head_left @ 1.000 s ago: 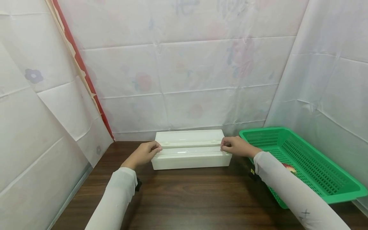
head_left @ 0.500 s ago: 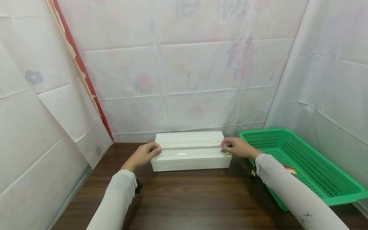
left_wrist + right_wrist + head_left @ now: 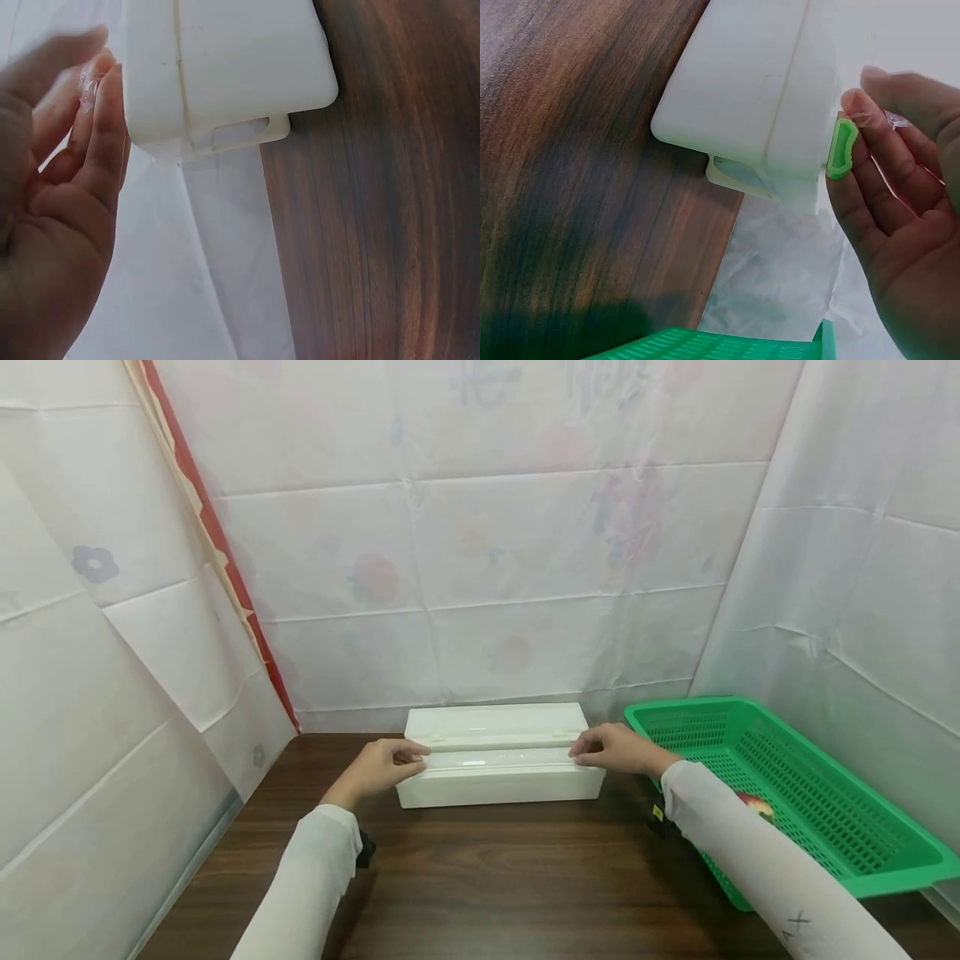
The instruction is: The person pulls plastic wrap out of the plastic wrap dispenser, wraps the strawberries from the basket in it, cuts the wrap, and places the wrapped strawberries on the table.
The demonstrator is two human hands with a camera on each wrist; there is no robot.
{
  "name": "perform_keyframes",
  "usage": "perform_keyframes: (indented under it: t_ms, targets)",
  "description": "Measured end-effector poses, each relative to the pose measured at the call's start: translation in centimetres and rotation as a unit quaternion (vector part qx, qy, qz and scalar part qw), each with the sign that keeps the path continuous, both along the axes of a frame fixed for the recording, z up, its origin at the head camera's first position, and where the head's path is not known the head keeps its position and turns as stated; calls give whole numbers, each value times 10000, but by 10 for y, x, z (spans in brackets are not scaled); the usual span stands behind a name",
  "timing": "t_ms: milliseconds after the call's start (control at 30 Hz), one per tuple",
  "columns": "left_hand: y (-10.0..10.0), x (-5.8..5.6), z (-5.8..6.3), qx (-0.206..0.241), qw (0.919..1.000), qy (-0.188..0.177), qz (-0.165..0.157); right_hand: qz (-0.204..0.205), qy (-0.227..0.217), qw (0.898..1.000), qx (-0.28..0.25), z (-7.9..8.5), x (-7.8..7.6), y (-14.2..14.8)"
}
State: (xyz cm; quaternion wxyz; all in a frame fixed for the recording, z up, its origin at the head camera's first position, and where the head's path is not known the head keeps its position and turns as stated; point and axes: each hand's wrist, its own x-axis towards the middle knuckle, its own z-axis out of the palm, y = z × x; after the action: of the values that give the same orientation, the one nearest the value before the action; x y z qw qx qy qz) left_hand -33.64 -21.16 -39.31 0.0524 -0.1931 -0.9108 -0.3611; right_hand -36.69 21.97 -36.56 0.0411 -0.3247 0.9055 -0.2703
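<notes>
A long white cling film dispenser sits on the table in the head view, with its lid raised at the back. At its left end my left hand has thumb and fingers curled near the front edge. Clear cling film lies bunched at those fingers in the left wrist view, where the thumb is blurred. My right hand is at the other end, its thumb and index fingertips close together on crinkled cling film. A green slide cutter sits beside the right fingers.
To the right stands a green plastic basket with a red and yellow fruit-like item, partly hidden by the right sleeve. Brown wood-grain table stretches in front of the dispenser. White printed sheets enclose the back and sides.
Both hands have shifted slightly inward along the dispenser. The left thumb and index finger look more parted than before. The green cutter, visible by the right hand earlier, is now hidden in the head view.
</notes>
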Motion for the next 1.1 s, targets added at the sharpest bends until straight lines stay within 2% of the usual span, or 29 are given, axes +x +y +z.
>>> perform_keyframes:
  t_ms: [333,600,833,1100]
  targets:
    - [4,-1,-3,67,9984,413,388,-49,166,9998,33,2,2,-2]
    - [3,-1,0,537,9971,119,529,-292,138,9992,-214,2,-1,-2]
    - [2,0,4,941,9931,-60,696,-298,251,9978,-541,5,0,0]
    - [3,1,8,1233,9897,124,720,-399,263,9961,-742,9,2,3]
